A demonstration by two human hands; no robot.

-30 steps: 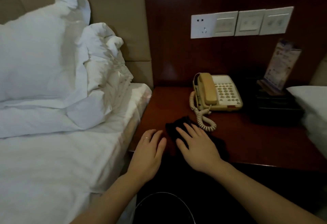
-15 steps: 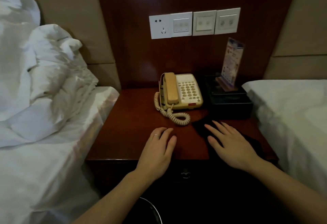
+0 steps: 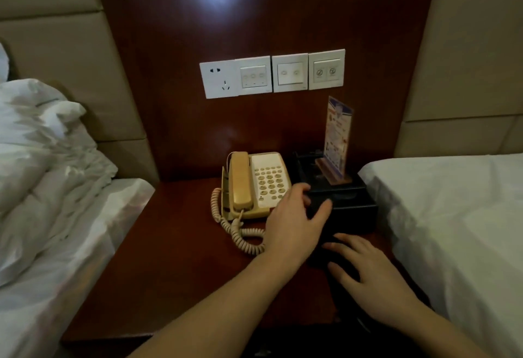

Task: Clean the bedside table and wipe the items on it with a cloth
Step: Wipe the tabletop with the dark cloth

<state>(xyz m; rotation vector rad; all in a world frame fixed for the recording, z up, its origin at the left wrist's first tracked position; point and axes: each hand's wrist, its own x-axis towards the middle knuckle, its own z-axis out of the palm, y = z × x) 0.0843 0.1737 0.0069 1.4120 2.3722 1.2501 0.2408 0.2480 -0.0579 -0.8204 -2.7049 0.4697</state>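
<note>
Wiping the tabletop on the right side, black box looks like it's up next

The dark cloth (image 3: 325,253) lies flat on the bedside table (image 3: 175,244) at about 4 o'clock from the table's middle, and the right hand (image 3: 368,270) presses down on it with fingers straight and slightly spread. The left hand (image 3: 294,221) reaches to the black box (image 3: 353,210) at 2 o'clock, thumb and fingers spread against its near-left corner; can't tell if it really grips it. The beige phone (image 3: 254,185) sits just left of the box at 12 o'clock, coiled cord (image 3: 237,230) trailing toward the front. My guess: the next move means shifting or steadying the box so the cloth can get under or over it, without tipping the card stand (image 3: 336,137) on top.
</note>
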